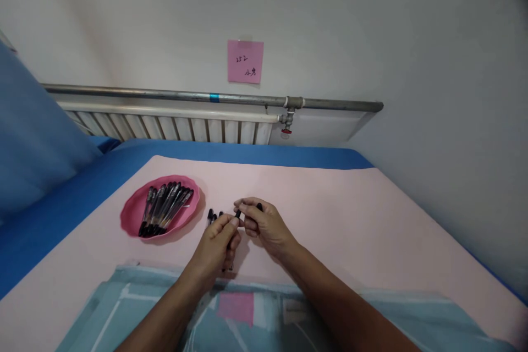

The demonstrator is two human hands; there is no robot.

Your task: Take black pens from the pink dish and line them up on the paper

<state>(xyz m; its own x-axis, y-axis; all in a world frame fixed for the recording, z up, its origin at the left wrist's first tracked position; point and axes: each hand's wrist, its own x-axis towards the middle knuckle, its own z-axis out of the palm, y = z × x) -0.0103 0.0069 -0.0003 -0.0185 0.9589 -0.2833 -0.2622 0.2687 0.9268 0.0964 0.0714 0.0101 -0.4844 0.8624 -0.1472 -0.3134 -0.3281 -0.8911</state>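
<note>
My left hand (218,242) and my right hand (264,224) meet over the pink table surface (350,214), fingers pinched together on a black pen (238,213). The pen's dark end shows between the fingertips; most of it is hidden by the hands. Two or three more black pens (213,216) lie on the table just left of my hands. A pink dish (132,214) further left holds several black pens (165,203).
A light blue cloth (264,313) with a pink patch covers the near edge. Blue fabric (61,198) borders the pink surface at left and back. A radiator (173,126) and pipe run along the wall, with a pink note (245,61) stuck above.
</note>
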